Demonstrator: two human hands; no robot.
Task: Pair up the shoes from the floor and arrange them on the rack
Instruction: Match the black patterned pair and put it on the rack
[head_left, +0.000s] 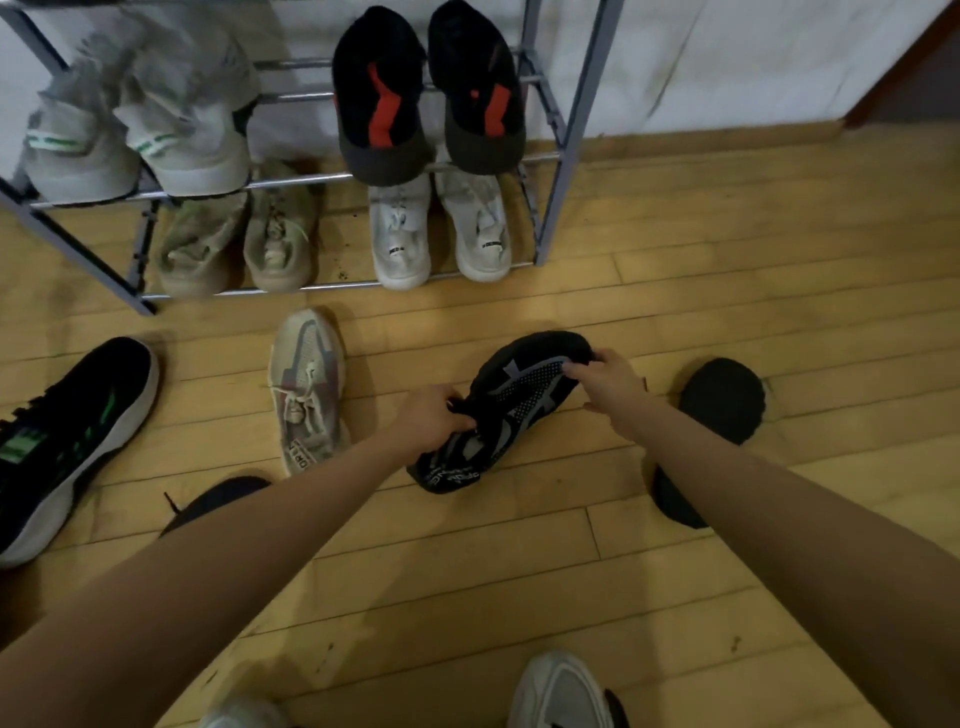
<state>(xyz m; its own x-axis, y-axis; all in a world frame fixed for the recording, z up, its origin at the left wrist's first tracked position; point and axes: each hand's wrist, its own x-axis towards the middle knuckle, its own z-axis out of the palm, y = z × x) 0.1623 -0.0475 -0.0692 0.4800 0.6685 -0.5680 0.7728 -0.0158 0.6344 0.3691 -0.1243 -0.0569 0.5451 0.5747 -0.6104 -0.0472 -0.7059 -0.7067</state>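
A black sneaker with green stripes (67, 441) lies far left on the wooden floor (519, 571). The beige sneaker (306, 389) beside it carries heel lettering too blurred to read. The left hand (431, 421) curls its fingers into the collar of the black-and-grey sneaker (509, 410), which sits low before the rack (576, 130). Its white heel print is illegible. The right hand (608, 384) grips its toe end.

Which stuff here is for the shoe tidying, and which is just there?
For the job: left hand, right hand, the black-and-grey shoe they hold, beige shoe, black-and-green shoe, black shoe by the right arm, rack.
Just there: white wall, wooden floor.
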